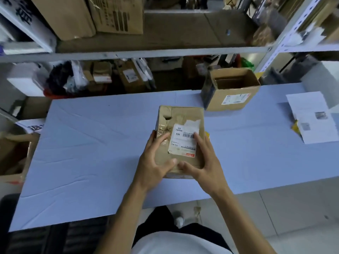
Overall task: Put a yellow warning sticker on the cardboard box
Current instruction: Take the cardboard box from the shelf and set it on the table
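A worn, dented cardboard box point(180, 116) with a white shipping label point(183, 140) on top sits in the middle of the blue-covered table point(91, 143). My left hand point(156, 162) grips its left near side, thumb on the top face. My right hand point(203, 162) holds the right near side, with fingers over the label's edge. A sliver of yellow point(207, 135) peeks out at the box's right edge, beside my right hand; I cannot tell what it is.
An open cardboard box point(231, 88) stands at the table's back right. White printed sheets point(311, 116) lie at the far right over something yellow point(295, 127). Shelving with boxes rises behind the table. Another carton point(14, 156) sits at the left.
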`<state>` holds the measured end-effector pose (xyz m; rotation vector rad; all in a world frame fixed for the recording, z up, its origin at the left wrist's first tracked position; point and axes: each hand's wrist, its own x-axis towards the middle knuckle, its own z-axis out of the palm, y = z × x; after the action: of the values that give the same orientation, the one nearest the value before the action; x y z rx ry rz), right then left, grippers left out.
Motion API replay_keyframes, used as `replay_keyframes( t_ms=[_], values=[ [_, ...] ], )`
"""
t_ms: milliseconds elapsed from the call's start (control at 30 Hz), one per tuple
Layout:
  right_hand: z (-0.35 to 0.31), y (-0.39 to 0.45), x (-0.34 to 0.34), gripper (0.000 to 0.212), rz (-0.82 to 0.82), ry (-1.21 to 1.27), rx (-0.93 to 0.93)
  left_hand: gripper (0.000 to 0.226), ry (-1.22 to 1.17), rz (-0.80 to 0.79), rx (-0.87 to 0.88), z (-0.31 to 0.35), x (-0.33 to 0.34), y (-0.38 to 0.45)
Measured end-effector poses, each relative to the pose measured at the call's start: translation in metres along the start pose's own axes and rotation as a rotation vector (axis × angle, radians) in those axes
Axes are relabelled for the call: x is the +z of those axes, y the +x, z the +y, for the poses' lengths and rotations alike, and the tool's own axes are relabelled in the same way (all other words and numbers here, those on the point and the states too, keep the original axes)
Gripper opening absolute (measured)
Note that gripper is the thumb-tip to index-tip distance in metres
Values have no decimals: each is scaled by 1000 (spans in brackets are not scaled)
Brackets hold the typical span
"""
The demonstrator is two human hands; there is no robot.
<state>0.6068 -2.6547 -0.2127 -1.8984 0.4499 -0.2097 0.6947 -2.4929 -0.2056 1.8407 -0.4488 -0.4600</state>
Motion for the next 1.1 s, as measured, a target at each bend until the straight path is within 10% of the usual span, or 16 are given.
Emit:
replay_keyframes(
  t_ms=[1100],
  values=[
    [207,56,-16,77,-330,-121,-297,37,129,635,-81,-149,150,16]
  ],
)
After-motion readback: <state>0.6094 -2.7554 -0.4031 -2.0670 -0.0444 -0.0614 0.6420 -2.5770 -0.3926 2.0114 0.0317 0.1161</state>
